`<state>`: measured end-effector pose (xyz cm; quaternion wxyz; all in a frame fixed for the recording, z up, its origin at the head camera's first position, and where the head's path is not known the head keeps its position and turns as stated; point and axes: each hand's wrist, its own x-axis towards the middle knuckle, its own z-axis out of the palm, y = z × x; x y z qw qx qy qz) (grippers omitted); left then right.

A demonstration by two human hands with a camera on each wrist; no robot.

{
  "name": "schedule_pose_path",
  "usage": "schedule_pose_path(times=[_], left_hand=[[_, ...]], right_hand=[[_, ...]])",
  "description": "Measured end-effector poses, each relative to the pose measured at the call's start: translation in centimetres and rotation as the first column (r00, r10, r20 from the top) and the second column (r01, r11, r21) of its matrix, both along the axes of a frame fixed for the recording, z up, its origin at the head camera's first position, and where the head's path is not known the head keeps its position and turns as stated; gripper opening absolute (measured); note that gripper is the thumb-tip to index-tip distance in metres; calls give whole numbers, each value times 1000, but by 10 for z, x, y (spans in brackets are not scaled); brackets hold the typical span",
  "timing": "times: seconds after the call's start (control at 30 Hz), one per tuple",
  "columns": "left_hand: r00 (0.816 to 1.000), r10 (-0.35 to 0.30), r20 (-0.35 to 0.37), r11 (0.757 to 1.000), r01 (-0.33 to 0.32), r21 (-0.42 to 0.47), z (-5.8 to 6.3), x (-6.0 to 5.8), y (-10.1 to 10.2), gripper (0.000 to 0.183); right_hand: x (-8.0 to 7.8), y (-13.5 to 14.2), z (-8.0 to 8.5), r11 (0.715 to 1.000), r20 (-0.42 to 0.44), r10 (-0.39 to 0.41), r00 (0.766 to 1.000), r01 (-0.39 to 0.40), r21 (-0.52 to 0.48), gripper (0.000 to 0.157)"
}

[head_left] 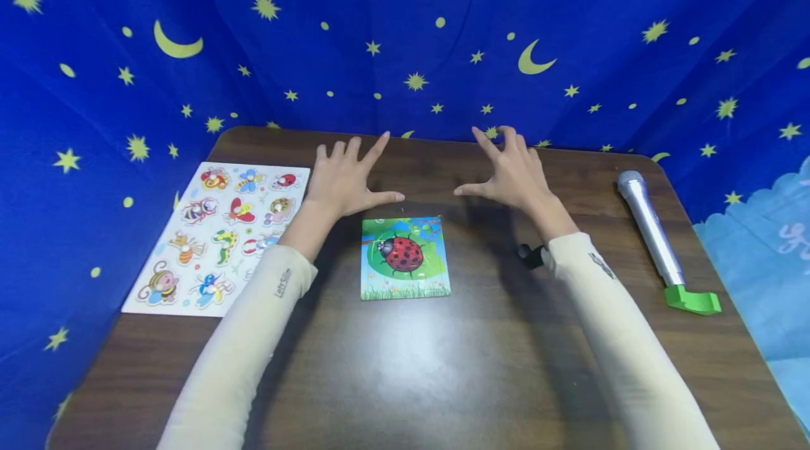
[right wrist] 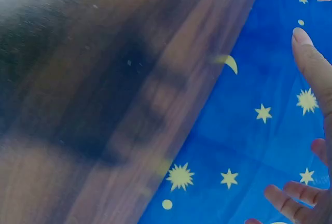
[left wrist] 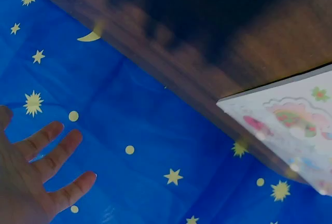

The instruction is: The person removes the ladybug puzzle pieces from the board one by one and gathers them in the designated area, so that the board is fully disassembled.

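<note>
Both hands are held up over the far half of the table with fingers spread and nothing in them. My left hand (head_left: 338, 183) is just beyond the upper left of a square ladybug picture (head_left: 403, 256), thumb pointing right. Opposite it, my right hand (head_left: 517, 179) points its thumb left, leaving a wide gap between the two. To the left lies a white insect puzzle board (head_left: 237, 225), partly covered by the left wrist and sleeve. Spread fingers of the left hand (left wrist: 39, 177) also show in the left wrist view, and the right thumb (right wrist: 311, 66) in the right wrist view.
On the right side of the brown table (head_left: 405, 373) lie a silver microphone (head_left: 652, 228) and a green curved piece (head_left: 692, 300) at its lower end. A small black object (head_left: 530, 255) is partly hidden by the right sleeve. A blue star-patterned curtain (head_left: 354, 35) hangs behind.
</note>
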<state>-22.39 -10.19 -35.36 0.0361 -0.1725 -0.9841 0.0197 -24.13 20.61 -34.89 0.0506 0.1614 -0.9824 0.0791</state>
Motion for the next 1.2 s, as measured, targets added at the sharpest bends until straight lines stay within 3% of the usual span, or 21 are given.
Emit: schedule_pose_path(times=[0.6, 0.8, 1.2], left_hand=[[997, -60, 42, 997, 62, -44, -34, 32, 8, 114], [995, -76, 67, 994, 81, -73, -44, 39, 13, 114], [986, -124, 114, 988, 133, -75, -55, 53, 25, 110]], right_hand=[[31, -9, -41, 996, 3, 92, 996, -92, -9, 105], [38, -12, -49, 994, 54, 105, 993, -104, -22, 102], [50, -23, -62, 983, 70, 182, 981, -179, -48, 88]])
